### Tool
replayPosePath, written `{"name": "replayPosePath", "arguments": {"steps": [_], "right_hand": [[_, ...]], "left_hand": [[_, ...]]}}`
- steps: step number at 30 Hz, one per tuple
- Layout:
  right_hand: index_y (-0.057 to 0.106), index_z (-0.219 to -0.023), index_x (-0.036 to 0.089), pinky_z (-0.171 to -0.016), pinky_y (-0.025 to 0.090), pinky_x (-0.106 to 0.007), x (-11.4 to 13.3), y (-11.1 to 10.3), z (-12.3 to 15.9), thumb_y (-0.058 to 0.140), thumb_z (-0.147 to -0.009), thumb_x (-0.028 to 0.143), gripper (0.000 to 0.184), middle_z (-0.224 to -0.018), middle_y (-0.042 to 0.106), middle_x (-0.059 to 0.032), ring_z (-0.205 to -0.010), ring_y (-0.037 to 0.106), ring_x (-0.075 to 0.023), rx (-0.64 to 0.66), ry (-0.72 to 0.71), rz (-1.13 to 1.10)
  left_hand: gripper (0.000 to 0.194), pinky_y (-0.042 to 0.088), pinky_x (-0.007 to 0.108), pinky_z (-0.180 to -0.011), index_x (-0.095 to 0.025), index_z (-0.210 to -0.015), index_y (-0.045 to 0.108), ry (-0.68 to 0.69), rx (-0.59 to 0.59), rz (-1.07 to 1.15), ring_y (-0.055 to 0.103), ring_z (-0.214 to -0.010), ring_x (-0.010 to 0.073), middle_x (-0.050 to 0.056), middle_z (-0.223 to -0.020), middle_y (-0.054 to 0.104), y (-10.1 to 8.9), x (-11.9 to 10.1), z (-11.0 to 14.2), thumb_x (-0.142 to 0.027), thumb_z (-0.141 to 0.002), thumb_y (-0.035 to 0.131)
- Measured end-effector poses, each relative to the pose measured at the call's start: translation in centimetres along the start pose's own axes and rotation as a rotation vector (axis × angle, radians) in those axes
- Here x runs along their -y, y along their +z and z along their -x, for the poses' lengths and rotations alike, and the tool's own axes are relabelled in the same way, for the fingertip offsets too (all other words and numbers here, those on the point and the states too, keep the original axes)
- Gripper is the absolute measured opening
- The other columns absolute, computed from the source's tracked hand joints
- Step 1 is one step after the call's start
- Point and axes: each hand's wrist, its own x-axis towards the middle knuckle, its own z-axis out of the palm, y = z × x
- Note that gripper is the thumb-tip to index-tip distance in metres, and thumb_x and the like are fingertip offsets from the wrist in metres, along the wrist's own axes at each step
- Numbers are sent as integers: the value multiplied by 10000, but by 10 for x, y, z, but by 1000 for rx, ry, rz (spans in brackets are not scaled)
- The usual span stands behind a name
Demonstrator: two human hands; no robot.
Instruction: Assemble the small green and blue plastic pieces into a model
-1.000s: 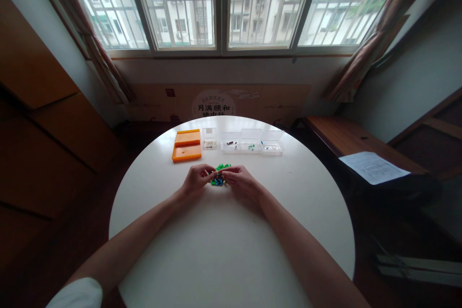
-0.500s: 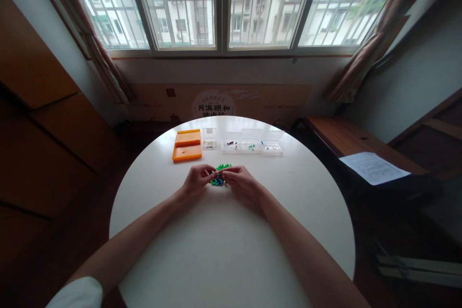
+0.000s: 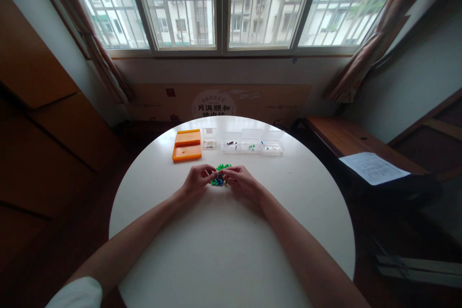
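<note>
- lying at the fingertips, between left hand and right hand: small coloured pieces, inward of table far edge.
- fingers: bent; grip cannot be told.

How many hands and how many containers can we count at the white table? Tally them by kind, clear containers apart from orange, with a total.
Hands (left hand, right hand): 2
Open orange case: 1
Clear plastic boxes: 4
Total: 7

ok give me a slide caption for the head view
Left hand and right hand around coloured pieces, with an orange case and clear boxes beyond.
</note>
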Motion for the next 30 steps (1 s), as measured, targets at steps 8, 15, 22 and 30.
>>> {"name": "replayPosePath", "arguments": {"steps": [8,15,22,30], "right_hand": [[695,-787,84,-429,181,-203,0,0,0,732,-648,339,293,-591,532,-6,-457,345,-23,1,8,6],[697,-795,82,-424,186,-199,0,0,0,732,-644,342,302,-594,534,-9,-459,344,-24,-1,-4,1],[695,-789,82,-419,189,-196,0,0,0,736,-633,353,315,-587,536,-6,-454,337,-23,-1,5,2],[697,-793,84,-415,180,-200,0,1,0,737,-630,362,326,-584,546,-8,-444,325,-24,0,7,4]], "left_hand": [[292,465,177,-469,-114,-841,664,-10,2,-10,597,-520,107,52,-678,664,0,0,0,-391,-763,610],[286,463,177,-471,-116,-848,662,-7,1,-9,592,-516,105,49,-674,662,0,1,1,-386,-767,608],[301,463,177,-470,-116,-857,664,-1,1,-2,593,-519,105,48,-675,661,0,1,1,-396,-760,612],[298,464,179,-468,-115,-848,663,0,2,-1,590,-511,104,47,-667,659,0,-1,1,-396,-763,607]]}}
